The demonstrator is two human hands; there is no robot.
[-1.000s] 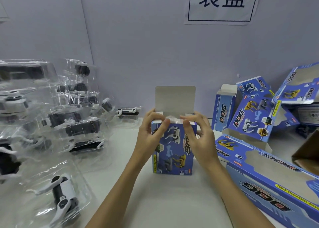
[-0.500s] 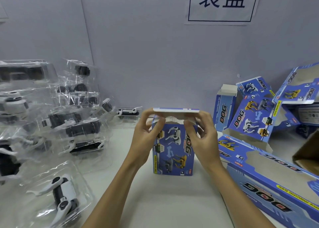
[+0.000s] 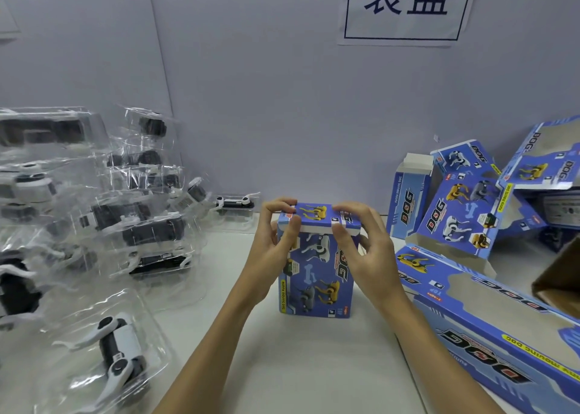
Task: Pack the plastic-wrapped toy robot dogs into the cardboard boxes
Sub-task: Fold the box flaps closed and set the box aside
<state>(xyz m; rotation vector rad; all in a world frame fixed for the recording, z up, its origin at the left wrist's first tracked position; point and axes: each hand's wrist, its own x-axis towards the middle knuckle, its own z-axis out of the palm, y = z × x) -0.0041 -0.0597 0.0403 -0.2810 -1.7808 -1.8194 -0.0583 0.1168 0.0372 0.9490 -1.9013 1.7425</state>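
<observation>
An upright blue box (image 3: 317, 272) is shown at the centre of the table (image 3: 314, 366), its lid folded down. The lid's left edge is pinched by the left hand (image 3: 273, 250), the right edge by the right hand (image 3: 364, 250). Wrapped dogs (image 3: 119, 347) are piled left; empty boxes (image 3: 461, 216) lie right.

A: upright box (image 3: 317, 272) colours?
B: blue, printed with white, grey and yellow dogs, pale bone, yellow side strip. Lid flap (image 3: 317, 217) blue, yellow dog on it.
A: the packs on the left?
B: clear blister packs (image 3: 103, 363), toys inside black and white.
A: wall sign (image 3: 405, 5)?
B: white, dark blue characters and border.
</observation>
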